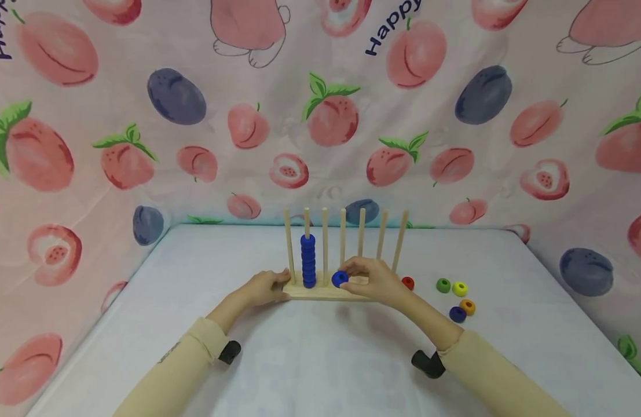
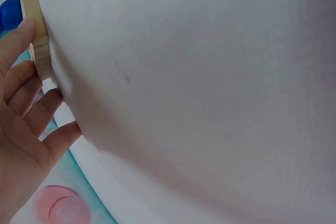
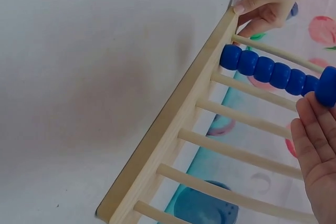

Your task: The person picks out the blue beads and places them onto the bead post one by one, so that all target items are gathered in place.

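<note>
A wooden rack of several upright pegs (image 1: 320, 294) stands on the table, its second peg from the left bearing a stack of blue beads (image 1: 308, 263). My left hand (image 1: 265, 288) holds the left end of the base. In the left wrist view, the thumb side of that hand (image 2: 18, 140) lies against the base's end (image 2: 35, 30). Between right thumb and fingers I pinch a single blue bead (image 1: 340, 279), its hole facing the head camera. That right hand (image 1: 380, 281) is in front of the middle pegs. The right wrist view shows the bead (image 3: 328, 85) near the stack's upper end.
Right of the rack lie a red bead (image 1: 408, 283), a green bead (image 1: 443, 285), a yellow bead (image 1: 460, 288), an orange bead (image 1: 468, 307) and a dark blue bead (image 1: 458, 314). A fruit-printed cloth (image 1: 289, 133) hangs behind the white table (image 1: 310, 365).
</note>
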A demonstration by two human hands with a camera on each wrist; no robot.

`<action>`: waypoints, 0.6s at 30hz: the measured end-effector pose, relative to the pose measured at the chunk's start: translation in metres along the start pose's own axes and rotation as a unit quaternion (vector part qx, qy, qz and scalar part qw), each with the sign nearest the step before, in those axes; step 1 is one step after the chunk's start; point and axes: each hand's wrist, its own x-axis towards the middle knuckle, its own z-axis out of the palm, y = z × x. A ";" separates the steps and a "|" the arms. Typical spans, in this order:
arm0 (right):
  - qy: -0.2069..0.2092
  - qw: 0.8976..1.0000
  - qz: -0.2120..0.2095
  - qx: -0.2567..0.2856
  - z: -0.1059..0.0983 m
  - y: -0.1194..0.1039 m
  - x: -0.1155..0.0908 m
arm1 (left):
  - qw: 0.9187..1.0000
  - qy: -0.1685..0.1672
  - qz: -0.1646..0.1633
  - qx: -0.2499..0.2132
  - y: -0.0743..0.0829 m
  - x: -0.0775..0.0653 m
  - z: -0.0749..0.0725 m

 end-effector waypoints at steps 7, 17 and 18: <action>0.020 1.000 -0.022 0.001 0.002 -0.006 0.006 | 1.000 0.000 -0.001 0.003 -0.001 0.002 0.000; 0.041 0.998 -0.036 0.021 0.008 -0.017 0.017 | 1.000 -0.003 -0.014 0.000 0.000 0.002 0.001; 0.041 0.998 -0.038 0.022 0.008 -0.019 0.018 | 1.000 -0.002 -0.013 0.001 0.000 0.001 0.000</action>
